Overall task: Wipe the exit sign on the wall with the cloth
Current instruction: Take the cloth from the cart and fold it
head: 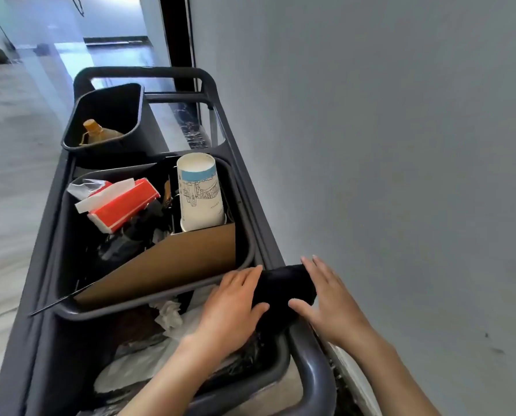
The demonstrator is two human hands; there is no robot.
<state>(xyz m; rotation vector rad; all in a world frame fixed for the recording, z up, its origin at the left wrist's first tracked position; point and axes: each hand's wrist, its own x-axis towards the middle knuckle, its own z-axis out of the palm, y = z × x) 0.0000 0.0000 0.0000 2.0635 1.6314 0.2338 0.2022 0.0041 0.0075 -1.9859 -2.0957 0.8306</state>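
Note:
A dark cloth (283,291) lies folded over the right rim of a grey cleaning cart (241,163). My left hand (235,307) rests on the cloth's left side, fingers together, thumb against the cloth. My right hand (328,301) presses on its right side, fingers spread, thumb hooked on the cloth's near edge. Both hands flank the cloth and touch it. No exit sign shows on the bare grey wall (385,145) to the right.
The cart's middle bin (244,235) holds a paper cup (201,192), a red tissue pack (121,205) and a cardboard sheet (172,262). A far bin (106,115) contains an orange-capped bottle (93,132). The near bin has plastic bags. Corridor floor runs along the left.

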